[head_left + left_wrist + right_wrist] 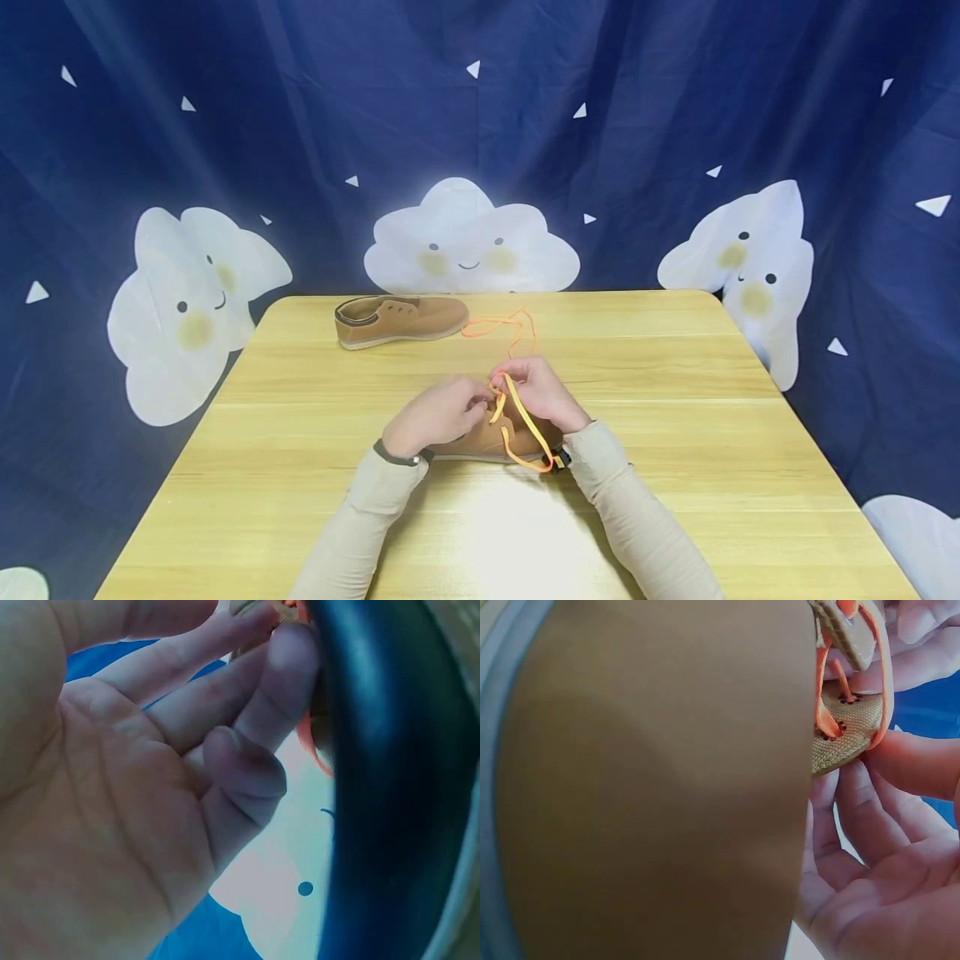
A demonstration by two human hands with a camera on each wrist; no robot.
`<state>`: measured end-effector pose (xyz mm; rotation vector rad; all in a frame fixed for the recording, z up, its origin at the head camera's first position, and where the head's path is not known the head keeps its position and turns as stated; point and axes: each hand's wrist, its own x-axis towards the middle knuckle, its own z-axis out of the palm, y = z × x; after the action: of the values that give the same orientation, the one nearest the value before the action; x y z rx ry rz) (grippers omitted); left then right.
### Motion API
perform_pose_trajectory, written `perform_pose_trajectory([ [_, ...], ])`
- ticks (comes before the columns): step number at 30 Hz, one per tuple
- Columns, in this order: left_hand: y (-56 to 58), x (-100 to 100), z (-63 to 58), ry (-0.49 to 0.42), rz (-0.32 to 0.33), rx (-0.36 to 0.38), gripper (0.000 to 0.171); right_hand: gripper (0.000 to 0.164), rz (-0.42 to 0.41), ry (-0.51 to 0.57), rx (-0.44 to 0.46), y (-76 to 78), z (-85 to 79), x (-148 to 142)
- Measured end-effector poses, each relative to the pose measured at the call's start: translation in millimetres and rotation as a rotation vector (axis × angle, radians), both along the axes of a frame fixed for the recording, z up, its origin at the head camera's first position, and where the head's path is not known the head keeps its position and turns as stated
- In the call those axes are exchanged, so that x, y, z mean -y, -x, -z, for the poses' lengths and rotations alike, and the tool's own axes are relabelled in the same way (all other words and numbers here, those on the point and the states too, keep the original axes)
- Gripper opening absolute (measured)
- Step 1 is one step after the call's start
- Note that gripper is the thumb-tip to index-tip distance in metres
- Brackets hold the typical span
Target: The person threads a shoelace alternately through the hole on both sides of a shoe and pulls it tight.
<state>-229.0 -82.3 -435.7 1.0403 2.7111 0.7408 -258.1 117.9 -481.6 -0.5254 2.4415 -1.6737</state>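
Note:
A brown lace-up shoe [472, 442] lies on the table beneath both hands, with an orange shoelace [528, 417] through some of its eyelets. My right hand [536, 387] pinches the lace at the edge of the eyelet flap [855, 724]; its thumb [919, 766] lies over the edge, with other fingers behind. From the left, my left hand [442, 408] reaches over the shoe and pinches at the lace near the flap. Its fingertips are partly hidden. A loop of lace hangs beside my right wrist. The shoe's side fills much of both wrist views.
A second brown shoe [408, 321], with no lace in its visible eyelets, stands at the back left of the wooden table [712, 500]. The lace's loose length [487, 323] trails over the tabletop beyond my hands. Behind hangs a dark blue curtain [420, 100] with clouds.

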Motion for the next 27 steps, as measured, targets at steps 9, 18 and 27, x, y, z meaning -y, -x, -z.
perform_pose_trajectory([
  [9,-1.8,-7.6,3.1,0.030,-0.012,-0.047,0.030,0.023,-0.196,-0.154,-0.035,6.8,-4.2,-19.7],
  [18,-1.2,-9.0,5.4,0.021,-0.027,-0.045,0.036,0.061,-0.482,-0.450,0.038,-1.8,-24.6,-66.0],
  [27,-1.5,-9.2,5.4,-0.006,-0.043,-0.016,0.033,0.073,-0.384,-0.608,0.042,-12.7,-28.0,-57.9],
])
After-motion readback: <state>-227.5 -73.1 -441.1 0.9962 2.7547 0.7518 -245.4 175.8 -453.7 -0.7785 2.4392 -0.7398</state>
